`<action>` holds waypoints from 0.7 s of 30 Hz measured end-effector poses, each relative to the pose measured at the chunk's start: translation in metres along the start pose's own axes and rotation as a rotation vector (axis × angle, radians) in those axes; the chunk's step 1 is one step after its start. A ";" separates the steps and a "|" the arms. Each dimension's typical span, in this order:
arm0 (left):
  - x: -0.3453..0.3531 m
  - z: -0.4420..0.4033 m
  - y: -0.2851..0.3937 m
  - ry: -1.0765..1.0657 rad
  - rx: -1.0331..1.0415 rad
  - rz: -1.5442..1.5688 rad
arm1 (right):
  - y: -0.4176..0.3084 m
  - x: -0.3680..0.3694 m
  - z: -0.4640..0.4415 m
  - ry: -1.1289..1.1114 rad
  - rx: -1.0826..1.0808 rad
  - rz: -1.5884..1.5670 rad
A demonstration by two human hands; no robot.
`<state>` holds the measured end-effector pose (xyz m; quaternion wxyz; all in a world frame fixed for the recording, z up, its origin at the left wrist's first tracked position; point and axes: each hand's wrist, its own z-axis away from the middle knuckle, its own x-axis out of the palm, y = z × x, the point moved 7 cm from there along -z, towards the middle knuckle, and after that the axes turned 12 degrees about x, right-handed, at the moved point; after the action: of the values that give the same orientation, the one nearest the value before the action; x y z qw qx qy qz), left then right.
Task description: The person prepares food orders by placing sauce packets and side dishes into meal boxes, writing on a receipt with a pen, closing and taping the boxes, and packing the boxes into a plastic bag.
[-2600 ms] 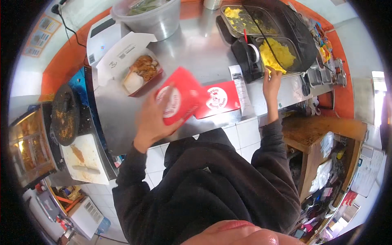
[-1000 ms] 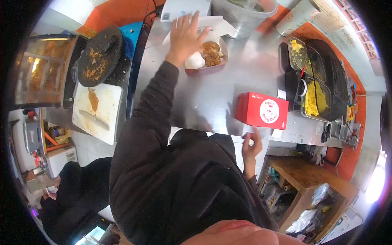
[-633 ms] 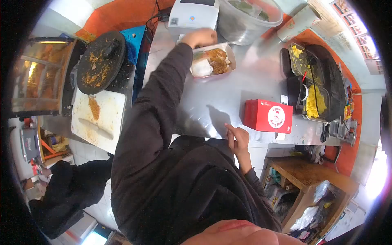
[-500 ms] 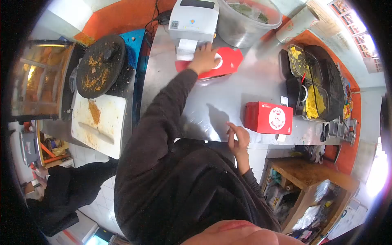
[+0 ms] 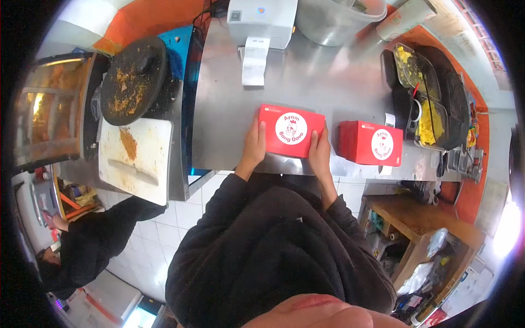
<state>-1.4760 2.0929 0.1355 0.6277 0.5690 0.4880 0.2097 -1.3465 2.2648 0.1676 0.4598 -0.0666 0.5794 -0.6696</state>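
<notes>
A closed red takeaway box [image 5: 273,136] with a round white "Ayam Bang Dava" label is held between my two hands near the front edge of the steel table. My left hand [image 5: 254,143] grips its left side, and my right hand [image 5: 319,148] presses against its right side, thumbs toward me. Just right of my right hand stands a second red takeaway box [image 5: 355,143] with the same label and a white paper slip at its back. Beyond the held box, a printed paper strip [image 5: 254,68] hangs out of the white label printer [image 5: 281,24].
A white cutting board [image 5: 112,150] with a knife and brown crumbs lies left, below a round dark stone slab [image 5: 117,101]. Containers of yellow food [image 5: 429,126] line the right side. A plastic tub [image 5: 328,30] stands behind. Another person [image 5: 104,235] is at lower left.
My left hand has drawn the box from beside the printer toward me, and my right hand has joined on its other side. The printer's paper strip is now fully exposed.
</notes>
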 end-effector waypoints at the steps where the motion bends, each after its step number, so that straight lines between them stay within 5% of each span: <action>1: 0.002 0.003 -0.002 -0.088 -0.113 0.179 | -0.002 -0.001 -0.002 -0.032 0.035 0.043; 6: -0.018 -0.003 0.004 -0.230 -0.185 0.131 | -0.010 -0.032 -0.022 -0.207 0.006 0.071; 10: -0.034 -0.002 0.021 -0.322 -0.370 0.458 | -0.016 -0.054 -0.031 -0.357 0.295 -0.013; 14: -0.034 -0.007 0.029 -0.407 -0.246 0.228 | -0.013 -0.046 -0.031 -0.453 0.238 0.134; 17: -0.029 -0.006 0.028 -0.353 -0.137 -0.114 | 0.012 -0.034 -0.027 -0.133 -0.165 0.362; 20: -0.011 0.000 0.012 -0.230 0.032 -0.311 | 0.008 -0.015 0.007 0.222 -0.271 0.575; 21: -0.009 -0.003 0.023 -0.197 0.144 -0.434 | 0.005 -0.016 0.006 0.157 -0.186 0.616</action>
<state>-1.4761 2.0927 0.1602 0.6606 0.5118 0.5488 -0.0218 -1.3315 2.2718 0.1725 0.5867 0.1220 0.6646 -0.4464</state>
